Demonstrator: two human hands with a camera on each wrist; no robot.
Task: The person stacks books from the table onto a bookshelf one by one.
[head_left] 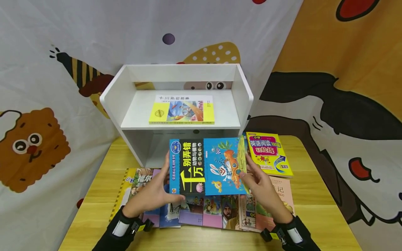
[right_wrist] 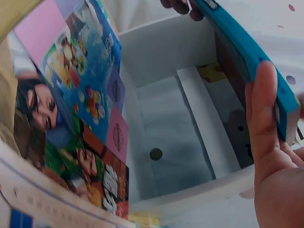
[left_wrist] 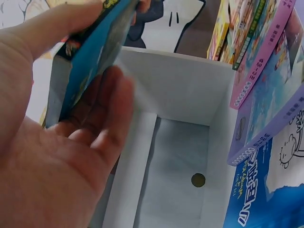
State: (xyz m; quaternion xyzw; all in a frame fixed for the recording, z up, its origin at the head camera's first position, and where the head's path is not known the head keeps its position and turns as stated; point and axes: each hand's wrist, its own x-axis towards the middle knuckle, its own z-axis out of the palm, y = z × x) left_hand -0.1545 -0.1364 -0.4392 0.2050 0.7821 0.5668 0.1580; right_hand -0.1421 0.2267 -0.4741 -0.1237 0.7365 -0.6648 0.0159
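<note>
Both hands hold a blue children's book (head_left: 220, 164) with a black title panel and a rabbit in a carrot car on its cover. It is in front of the white shelf's lower compartment, above other books. My left hand (head_left: 150, 195) grips the left end; the left wrist view shows the thumb on one face of the blue book (left_wrist: 92, 52) and fingers behind. At the right end, my right hand (head_left: 262, 186) pinches it between thumb and fingers. The right wrist view shows the thin blue book (right_wrist: 251, 40) edge-on beside the right hand (right_wrist: 273, 156).
On the upper level of the white shelf (head_left: 133, 136) lies a yellow-and-white book (head_left: 188, 109). Several overlapping books (head_left: 191, 214) lie along the front of the wooden table (head_left: 91, 209). To the right is a yellow-and-pink book (head_left: 267, 153). Cartoon-printed cloth (head_left: 94, 31) hangs behind.
</note>
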